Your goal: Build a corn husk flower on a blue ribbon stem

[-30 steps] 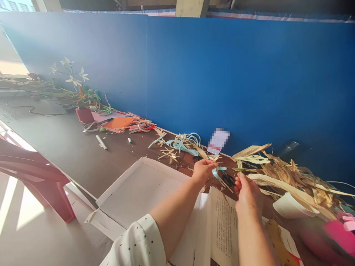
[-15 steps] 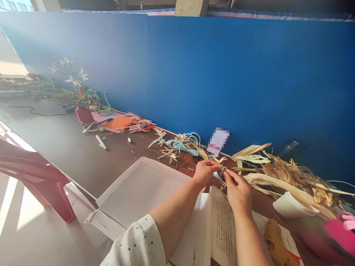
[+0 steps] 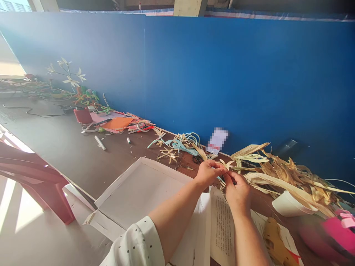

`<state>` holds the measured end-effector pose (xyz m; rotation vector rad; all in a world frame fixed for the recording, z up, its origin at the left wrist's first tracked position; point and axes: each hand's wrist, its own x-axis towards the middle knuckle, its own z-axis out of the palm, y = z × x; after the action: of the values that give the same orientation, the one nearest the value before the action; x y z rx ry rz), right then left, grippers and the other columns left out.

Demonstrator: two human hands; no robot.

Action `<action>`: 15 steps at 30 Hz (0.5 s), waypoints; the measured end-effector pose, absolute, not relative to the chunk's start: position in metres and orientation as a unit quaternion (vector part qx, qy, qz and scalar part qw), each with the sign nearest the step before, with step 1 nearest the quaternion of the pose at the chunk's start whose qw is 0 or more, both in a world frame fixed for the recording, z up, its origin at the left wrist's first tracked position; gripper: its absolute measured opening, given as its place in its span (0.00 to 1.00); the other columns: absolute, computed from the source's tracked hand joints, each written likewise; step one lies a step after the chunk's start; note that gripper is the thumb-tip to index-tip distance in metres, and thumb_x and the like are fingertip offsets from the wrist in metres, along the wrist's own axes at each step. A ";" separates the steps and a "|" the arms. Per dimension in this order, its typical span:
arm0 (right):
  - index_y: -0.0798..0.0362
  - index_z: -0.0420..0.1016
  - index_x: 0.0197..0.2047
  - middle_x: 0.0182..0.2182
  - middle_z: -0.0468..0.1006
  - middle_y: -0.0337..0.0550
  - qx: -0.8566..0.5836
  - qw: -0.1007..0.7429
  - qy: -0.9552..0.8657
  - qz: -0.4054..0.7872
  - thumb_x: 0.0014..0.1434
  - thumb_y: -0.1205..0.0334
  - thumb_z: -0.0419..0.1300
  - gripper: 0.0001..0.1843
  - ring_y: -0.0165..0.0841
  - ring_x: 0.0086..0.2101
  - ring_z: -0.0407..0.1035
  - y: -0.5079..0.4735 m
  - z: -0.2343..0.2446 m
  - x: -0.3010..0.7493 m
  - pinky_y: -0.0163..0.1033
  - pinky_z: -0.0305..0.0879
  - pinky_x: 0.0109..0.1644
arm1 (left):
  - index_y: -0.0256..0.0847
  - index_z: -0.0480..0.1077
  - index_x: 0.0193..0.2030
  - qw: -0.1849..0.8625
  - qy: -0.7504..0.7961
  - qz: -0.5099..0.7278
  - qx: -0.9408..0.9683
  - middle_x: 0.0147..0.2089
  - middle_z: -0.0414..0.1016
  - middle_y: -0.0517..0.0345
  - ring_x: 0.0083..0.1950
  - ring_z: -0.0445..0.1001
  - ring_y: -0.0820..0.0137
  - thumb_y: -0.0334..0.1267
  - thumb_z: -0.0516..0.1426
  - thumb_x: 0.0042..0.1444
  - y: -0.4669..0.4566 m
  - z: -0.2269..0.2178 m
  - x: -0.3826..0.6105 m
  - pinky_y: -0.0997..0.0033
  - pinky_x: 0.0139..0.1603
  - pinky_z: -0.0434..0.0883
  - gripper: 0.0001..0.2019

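Note:
My left hand (image 3: 208, 173) and my right hand (image 3: 237, 190) meet above the table, fingertips pinched together. Between them is a small pale corn-husk flower (image 3: 226, 164), its petals spread above my fingertips. A light-blue strip (image 3: 220, 179) hangs just under my fingers, partly covered by them. The flower's base is hidden by both hands. Left of my hands lie more husk flowers (image 3: 168, 154) and a tangle of light-blue strips (image 3: 184, 147). Black-handled scissors (image 3: 196, 159) rest just behind my left hand.
Dried corn husks (image 3: 288, 173) heap up at the right, near a white cup (image 3: 291, 205). An open white box (image 3: 144, 184) and a printed page (image 3: 222, 229) lie below my arms. A blue partition (image 3: 222, 74) borders the table's back; a pink chair (image 3: 36, 181) stands left.
The flower has risen and turned so its petals show more above my fingers. My fingertips have drawn closer together, and less of the light-blue strip shows.

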<state>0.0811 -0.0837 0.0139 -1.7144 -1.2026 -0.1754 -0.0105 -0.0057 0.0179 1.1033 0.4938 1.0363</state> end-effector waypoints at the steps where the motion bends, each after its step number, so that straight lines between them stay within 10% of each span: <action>1: 0.53 0.77 0.35 0.32 0.78 0.48 -0.709 0.492 -0.499 -0.079 0.57 0.41 0.54 0.23 0.40 0.34 0.70 -0.084 0.015 0.081 0.41 0.60 0.40 | 0.34 0.72 0.26 0.700 0.216 0.465 0.496 0.28 0.73 0.56 0.30 0.69 0.75 0.43 0.68 0.36 -0.006 0.018 -0.011 0.73 0.36 0.67 0.15; 15: 0.51 0.78 0.40 0.35 0.80 0.47 -0.694 0.556 -0.457 0.017 0.53 0.42 0.59 0.22 0.39 0.35 0.71 -0.084 0.013 0.077 0.40 0.62 0.41 | 0.35 0.72 0.26 0.673 0.225 0.490 0.507 0.28 0.72 0.57 0.31 0.69 0.75 0.39 0.66 0.41 -0.010 0.021 -0.011 0.74 0.36 0.67 0.10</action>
<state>0.0772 -0.0836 0.0131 -1.6376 -1.0800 0.0411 -0.0113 -0.0098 0.0210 1.1415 0.5059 1.1035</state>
